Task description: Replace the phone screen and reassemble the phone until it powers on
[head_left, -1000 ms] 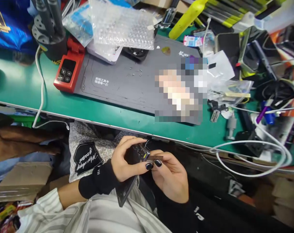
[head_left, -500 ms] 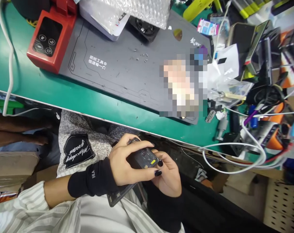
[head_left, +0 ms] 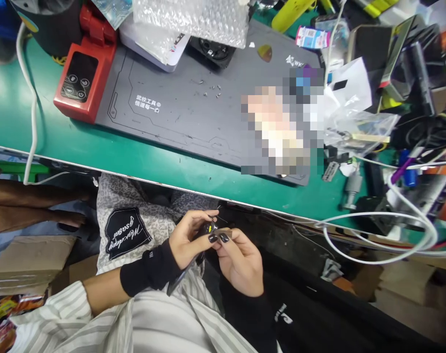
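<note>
Sitting below the cluttered green bench [head_left: 98,147], left fingers [head_left: 194,218] grip dark device [head_left: 188,272]

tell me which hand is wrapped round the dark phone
The left hand, gripping the dark phone; the right hand only pinches a small strip at its top.

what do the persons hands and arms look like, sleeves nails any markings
Left hand: dark polished nails, a black wrist cuff with small white letters, then a white-and-grey striped sleeve pushed up the forearm. Right hand: dark nails too, and a long black sleeve with a white print.
</note>
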The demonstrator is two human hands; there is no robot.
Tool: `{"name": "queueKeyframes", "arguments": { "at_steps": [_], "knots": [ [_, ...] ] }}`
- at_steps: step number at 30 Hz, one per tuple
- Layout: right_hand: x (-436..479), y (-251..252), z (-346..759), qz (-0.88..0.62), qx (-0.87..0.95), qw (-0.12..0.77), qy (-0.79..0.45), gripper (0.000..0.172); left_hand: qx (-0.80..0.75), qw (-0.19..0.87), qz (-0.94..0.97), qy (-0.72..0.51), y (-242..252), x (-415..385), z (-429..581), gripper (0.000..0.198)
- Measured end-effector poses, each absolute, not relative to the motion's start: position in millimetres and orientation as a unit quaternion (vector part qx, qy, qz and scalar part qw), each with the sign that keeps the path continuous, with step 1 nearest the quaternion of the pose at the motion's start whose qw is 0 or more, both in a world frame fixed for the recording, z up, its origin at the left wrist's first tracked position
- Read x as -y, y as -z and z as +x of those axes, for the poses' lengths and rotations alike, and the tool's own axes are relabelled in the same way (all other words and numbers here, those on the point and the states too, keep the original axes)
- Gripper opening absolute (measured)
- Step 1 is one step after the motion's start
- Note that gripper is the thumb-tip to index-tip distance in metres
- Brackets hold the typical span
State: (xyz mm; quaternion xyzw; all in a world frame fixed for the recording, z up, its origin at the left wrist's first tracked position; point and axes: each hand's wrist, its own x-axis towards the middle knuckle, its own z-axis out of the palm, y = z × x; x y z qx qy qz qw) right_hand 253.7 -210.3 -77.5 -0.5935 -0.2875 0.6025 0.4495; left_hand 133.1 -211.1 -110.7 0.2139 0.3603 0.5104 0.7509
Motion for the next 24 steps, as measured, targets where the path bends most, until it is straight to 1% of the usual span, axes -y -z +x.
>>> {"name": "queueKeyframes", "arguments": {
  "at_steps": [3,7,9,11,13,15,18,21,23,24],
  "knots": [
    [215,91,250,-0.610,0.286,0.440,-0.594,0.025,-0.320,0.792,0.096,-0.511,126,213,135,0.035],
    [213,101,245,-0.621,0.300,0.443,-0.573,0.029,-0.303,0.797,0.045,-0.521,138,213,130,0.033],
    [211,100,244,-0.621,0.318,0.452,-0.556,0.029,-0.309,0.799,0.039,-0.514,141,212,122,0.026],
    [208,95,245,-0.624,0.338,0.467,-0.527,0.025,-0.318,0.812,0.026,-0.489,142,209,110,0.014],
    [204,87,249,-0.631,0.358,0.484,-0.489,0.021,-0.280,0.841,0.007,-0.463,140,204,97,0.008],
    [198,75,258,-0.640,0.385,0.492,-0.446,0.020,-0.227,0.875,-0.016,-0.427,135,202,86,0.018],
    [171,53,287,-0.661,0.441,0.479,-0.374,0.019,-0.162,0.912,-0.035,-0.375,120,203,71,0.030],
    [122,32,329,-0.703,0.464,0.456,-0.288,0.009,-0.133,0.923,-0.013,-0.361,104,206,60,0.034],
    [86,22,356,-0.727,0.466,0.434,-0.257,0.009,-0.129,0.922,0.006,-0.365,97,206,52,0.035],
    [70,19,367,-0.738,0.463,0.423,-0.249,0.012,-0.128,0.921,0.013,-0.367,95,206,49,0.035]
  ]
}}
